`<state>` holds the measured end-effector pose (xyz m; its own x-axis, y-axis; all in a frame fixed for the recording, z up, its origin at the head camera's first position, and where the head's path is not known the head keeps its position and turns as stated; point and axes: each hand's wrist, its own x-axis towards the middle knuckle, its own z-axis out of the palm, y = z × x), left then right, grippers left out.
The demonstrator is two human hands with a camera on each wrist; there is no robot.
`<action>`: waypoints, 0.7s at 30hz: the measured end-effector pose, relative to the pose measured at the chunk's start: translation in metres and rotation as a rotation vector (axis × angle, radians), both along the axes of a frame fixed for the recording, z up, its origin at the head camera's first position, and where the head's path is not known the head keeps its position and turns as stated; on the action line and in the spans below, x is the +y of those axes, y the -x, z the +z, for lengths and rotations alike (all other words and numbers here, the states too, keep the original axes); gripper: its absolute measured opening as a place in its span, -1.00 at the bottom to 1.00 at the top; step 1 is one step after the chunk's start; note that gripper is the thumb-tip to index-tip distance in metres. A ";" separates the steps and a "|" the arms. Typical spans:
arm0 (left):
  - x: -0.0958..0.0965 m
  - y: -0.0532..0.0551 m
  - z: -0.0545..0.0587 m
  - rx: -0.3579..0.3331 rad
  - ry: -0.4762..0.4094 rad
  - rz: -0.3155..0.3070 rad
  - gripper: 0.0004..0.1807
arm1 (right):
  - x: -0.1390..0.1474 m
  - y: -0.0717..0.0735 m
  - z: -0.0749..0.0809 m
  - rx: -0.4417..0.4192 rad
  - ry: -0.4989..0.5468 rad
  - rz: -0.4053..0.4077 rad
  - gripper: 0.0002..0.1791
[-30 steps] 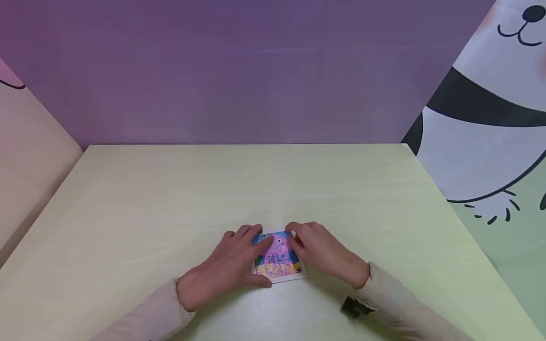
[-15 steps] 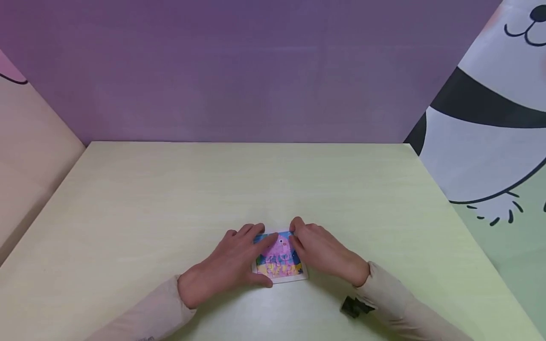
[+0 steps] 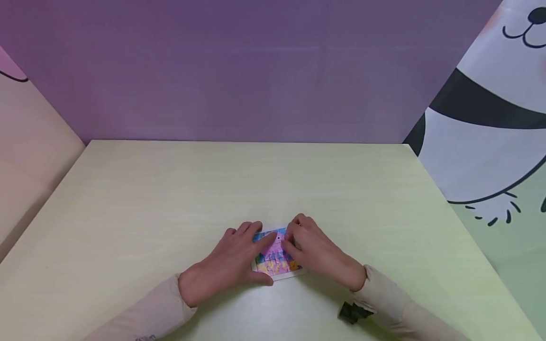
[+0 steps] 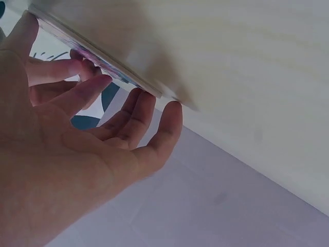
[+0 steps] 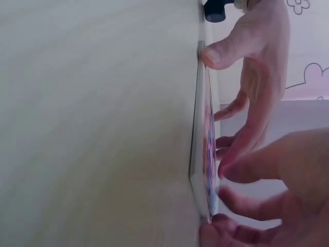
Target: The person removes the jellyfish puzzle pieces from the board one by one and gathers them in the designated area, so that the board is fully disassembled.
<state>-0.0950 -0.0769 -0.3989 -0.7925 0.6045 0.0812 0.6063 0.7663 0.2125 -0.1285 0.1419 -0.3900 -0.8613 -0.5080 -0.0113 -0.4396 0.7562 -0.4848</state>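
A small framed jigsaw puzzle (image 3: 275, 270) with a pink sea creature on blue lies low on the table, between both hands. My left hand (image 3: 223, 267) grips it from the left, thumb at the near edge and fingertips at the far edge. Its index finger reaches over the picture. At the upper right corner, my right hand (image 3: 322, 253) has its fingers curled, thumb and index finger close together on the picture. The left wrist view shows the puzzle board (image 4: 97, 56) edge-on within the left hand's span. In the right wrist view, fingertips (image 5: 209, 234) meet the frame's corner.
The pale wooden table (image 3: 170, 189) extends behind and to both sides of the hands. A purple wall (image 3: 239, 71) stands at its back, with a panda-print wall (image 3: 490, 151) on the right. A black device (image 3: 351, 312) hangs under the right sleeve.
My right hand's fingers have drawn together and shifted slightly inward over the puzzle's upper right. The left hand keeps nearly the same hold. The head view has shifted a little.
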 end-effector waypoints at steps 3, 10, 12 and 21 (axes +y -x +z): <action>0.000 0.001 0.000 0.009 0.000 0.006 0.00 | -0.002 -0.001 0.001 0.017 0.021 -0.032 -0.83; 0.000 0.001 0.000 0.013 0.017 0.003 0.00 | -0.001 0.001 0.003 0.061 -0.045 -0.007 -0.68; 0.001 0.001 0.001 0.017 0.023 0.002 -0.01 | 0.000 0.001 0.003 0.080 -0.054 -0.007 -0.71; 0.001 0.000 0.001 0.015 0.033 -0.003 -0.05 | 0.004 0.005 0.002 0.104 -0.029 0.019 -0.75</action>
